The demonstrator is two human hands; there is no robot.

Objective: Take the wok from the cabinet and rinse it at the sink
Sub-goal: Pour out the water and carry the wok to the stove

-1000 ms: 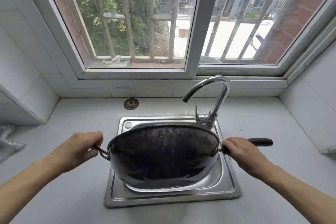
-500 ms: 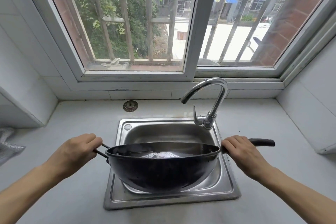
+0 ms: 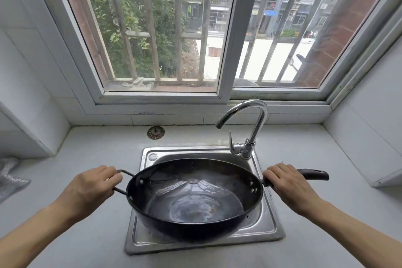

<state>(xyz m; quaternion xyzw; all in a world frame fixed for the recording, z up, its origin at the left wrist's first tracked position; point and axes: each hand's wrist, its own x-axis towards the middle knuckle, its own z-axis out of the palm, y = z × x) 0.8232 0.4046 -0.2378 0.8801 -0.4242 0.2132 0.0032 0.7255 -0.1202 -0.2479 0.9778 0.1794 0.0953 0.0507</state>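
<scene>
A black wok (image 3: 193, 198) hangs over the steel sink (image 3: 267, 226), its open side tipped toward me, with a wet sheen and a little water in the bottom. My left hand (image 3: 91, 189) grips the small loop handle on its left. My right hand (image 3: 289, 185) is closed around the long black handle on its right, whose end sticks out past my fingers. The chrome faucet (image 3: 250, 124) rises behind the sink's right rear corner, its spout pointing left over the basin. No water stream is visible.
A round metal drain strainer (image 3: 155, 132) lies on the grey counter (image 3: 315, 154) behind the sink. A grey cloth (image 3: 10, 178) sits at the far left edge. White tiled walls close in both sides, and a barred window runs along the back.
The wok was tilted away from me with its dark underside showing. It swung level and now tips toward me, showing its inside. Both hands kept their grip.
</scene>
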